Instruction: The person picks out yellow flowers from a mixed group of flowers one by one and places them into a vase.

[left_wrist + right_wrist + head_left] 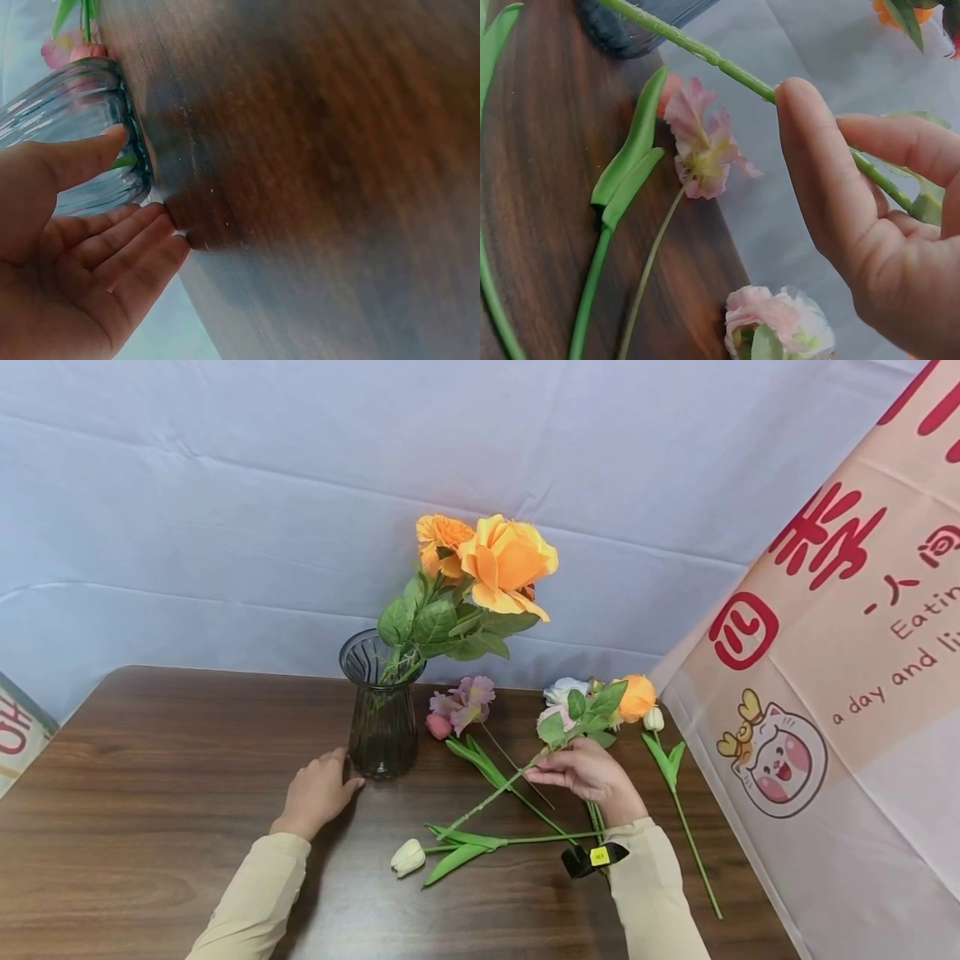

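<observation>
My right hand [585, 774] pinches the green stem [739, 73] of an orange rose between thumb and fingers. The rose's bloom [636, 697] and leaves [600, 703] point to the far right, its bare stem end slanting toward the near left. At the ribbed grey glass vase [384, 731], my left hand [318, 789] lies low on the table, palm toward the glass. Its fingers are nearly straight, fingertips right at the base, and the thumb overlaps the glass in the left wrist view. Large orange flowers [506, 560] with leaves stand in the vase, leaning right.
On the wooden table [187, 760] lie a white tulip [408, 857], a pink tulip [438, 726], a pale purple flower [471, 700] and another white tulip [654, 718] at right. Pale pink and white blooms [566, 692] lie behind my right hand. Cloth walls [262, 527] border the table.
</observation>
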Motion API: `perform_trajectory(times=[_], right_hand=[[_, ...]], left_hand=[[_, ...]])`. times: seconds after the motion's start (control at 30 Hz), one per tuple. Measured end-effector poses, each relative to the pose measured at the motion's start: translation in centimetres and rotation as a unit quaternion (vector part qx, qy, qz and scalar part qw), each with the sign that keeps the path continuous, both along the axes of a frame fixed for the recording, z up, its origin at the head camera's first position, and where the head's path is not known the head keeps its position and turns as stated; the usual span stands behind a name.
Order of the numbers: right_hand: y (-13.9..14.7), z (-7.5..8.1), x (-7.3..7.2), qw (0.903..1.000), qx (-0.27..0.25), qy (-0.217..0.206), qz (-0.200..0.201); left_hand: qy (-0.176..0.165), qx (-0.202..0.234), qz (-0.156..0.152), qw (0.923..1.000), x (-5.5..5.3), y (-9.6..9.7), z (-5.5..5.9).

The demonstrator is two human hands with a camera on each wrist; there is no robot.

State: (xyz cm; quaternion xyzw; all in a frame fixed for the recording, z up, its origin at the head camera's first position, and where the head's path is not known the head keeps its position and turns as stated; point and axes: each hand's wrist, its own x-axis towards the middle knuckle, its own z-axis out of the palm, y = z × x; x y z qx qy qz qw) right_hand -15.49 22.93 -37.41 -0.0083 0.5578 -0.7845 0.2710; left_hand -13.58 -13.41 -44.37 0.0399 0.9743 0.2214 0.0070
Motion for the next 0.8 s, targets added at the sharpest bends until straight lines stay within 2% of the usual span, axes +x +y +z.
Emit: perform_trajectory(times=[0.5,0.8], right_hand=[[-0.4,1.9,-0.4,0.9997,-0.022,0.009,-0.007],[-1.6,4.1,-0.9,0.9979,-0.06,0.026,-0.001]], left_hand=[[-0.004,0.0,0.001,1.0,0.0,0.1,0.1],[0.0,0.0,-0.002,1.0,0.0,0.0,0.1]])
